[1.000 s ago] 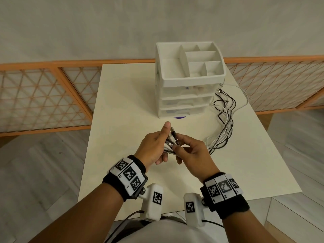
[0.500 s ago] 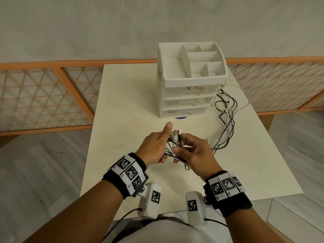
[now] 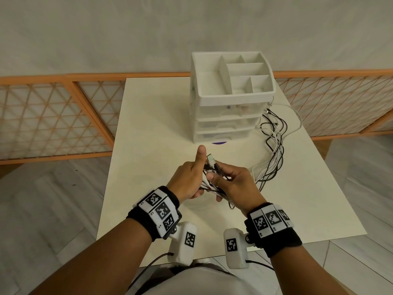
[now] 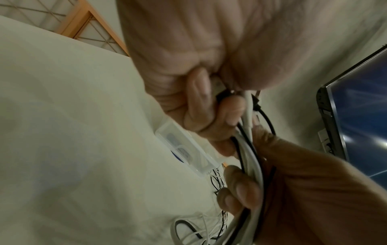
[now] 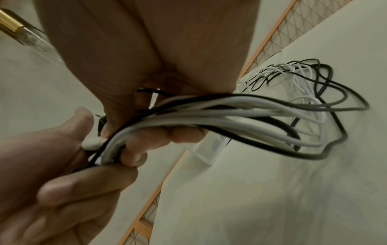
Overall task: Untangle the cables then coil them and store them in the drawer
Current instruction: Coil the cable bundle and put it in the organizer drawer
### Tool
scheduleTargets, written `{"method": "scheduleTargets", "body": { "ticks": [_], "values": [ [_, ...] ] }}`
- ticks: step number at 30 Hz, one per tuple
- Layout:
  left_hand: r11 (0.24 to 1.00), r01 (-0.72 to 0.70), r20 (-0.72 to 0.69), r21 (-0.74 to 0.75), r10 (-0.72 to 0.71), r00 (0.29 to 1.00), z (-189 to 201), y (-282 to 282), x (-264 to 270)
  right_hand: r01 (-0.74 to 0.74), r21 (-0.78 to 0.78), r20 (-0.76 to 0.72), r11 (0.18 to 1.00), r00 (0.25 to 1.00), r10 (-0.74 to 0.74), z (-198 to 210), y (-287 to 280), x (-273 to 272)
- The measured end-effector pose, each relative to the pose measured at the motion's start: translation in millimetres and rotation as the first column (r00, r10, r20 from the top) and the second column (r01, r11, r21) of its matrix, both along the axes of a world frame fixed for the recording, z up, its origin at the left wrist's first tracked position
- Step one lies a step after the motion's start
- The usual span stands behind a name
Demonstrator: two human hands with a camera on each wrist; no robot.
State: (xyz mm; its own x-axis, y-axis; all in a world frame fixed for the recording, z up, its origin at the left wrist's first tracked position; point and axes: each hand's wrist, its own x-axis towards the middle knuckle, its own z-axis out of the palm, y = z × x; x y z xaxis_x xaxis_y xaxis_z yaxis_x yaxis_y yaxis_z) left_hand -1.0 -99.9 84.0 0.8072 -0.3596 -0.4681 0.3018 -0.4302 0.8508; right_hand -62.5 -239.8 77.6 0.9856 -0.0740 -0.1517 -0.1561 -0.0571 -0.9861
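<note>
A bundle of black and white cables trails from my hands over the table to the right of the white drawer unit. Both hands meet above the table's middle. My left hand curls its fingers round the plug ends, thumb pointing up. My right hand grips the gathered strands just beside it. In the left wrist view the cables run between the fingers of both hands. The drawers look pushed in.
The cream table carries the drawer unit at its back, topped by an open divided tray. A purple disc peeks from under the unit. An orange lattice fence runs behind. A dark screen shows in the left wrist view.
Both hands stay together on the cable ends. The plug ends have shifted slightly between the fingers, and strands now hang lower under my right hand.
</note>
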Motion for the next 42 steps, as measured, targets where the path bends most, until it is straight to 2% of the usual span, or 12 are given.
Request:
{"method": "scheduleTargets", "body": {
  "ticks": [3, 8, 13, 16, 20, 23, 27, 33, 39, 42],
  "values": [
    [0.999, -0.039, 0.002, -0.02, 0.039, 0.999, 2.5, -1.1, -0.9, -0.013, -0.016, -0.013, 1.0, 1.0, 0.013, 1.8, 5.0, -0.3],
    [0.995, -0.012, 0.014, -0.097, 0.014, 1.0, 11.4, -2.5, -6.2, -0.052, -0.125, 0.017, 0.991, 0.998, 0.054, -3.9, 5.1, 4.2],
    [0.979, -0.184, 0.095, -0.09, 0.192, 0.977, -4.7, -4.2, -6.9, -0.122, -0.151, 0.066, 0.981, 0.989, 0.134, 1.4, 5.0, 1.3],
    [0.955, -0.269, 0.093, -0.125, 0.282, 0.955, -10.6, -3.9, -3.5, -0.09, -0.091, 0.057, 0.992, 0.994, 0.095, -1.7, 2.7, 0.1],
    [0.949, -0.244, 0.0, -0.2, 0.249, 0.968, -2.7, -3.7, -3.0, -0.005, -0.092, 0.121, 0.996, 0.992, 0.016, -13.1, 1.0, 1.7],
    [0.937, -0.236, -0.074, -0.258, 0.225, 0.972, 0.9, -2.0, 0.5, -0.01, -0.099, 0.135, 0.995, 0.991, 0.023, -17.9, 0.0, 1.7],
    [0.957, -0.179, -0.002, -0.23, 0.183, 0.983, 0.3, 0.3, 0.5, -0.036, -0.145, 0.154, 0.989, 0.986, 0.059, -19.9, 1.4, 3.3],
    [0.969, -0.094, 0.064, -0.228, 0.111, 0.992, -0.8, 1.5, -1.8, -0.025, -0.332, 0.18, 0.943, 0.98, 0.09, -27.3, 5.5, 8.1],
    [0.925, -0.213, -0.014, -0.315, 0.22, 0.975, -2.1, 2.3, -4.2, 0.097, -0.03, 0.079, 0.995, 0.992, -0.094, -27.5, 13.3, 10.9],
    [0.933, -0.209, -0.016, -0.293, 0.214, 0.977, -3.4, 1.2, -4.1, 0.171, -0.071, 0.079, 0.983, 0.983, -0.165, -31.0, 13.5, 12.3]
  ]
}}
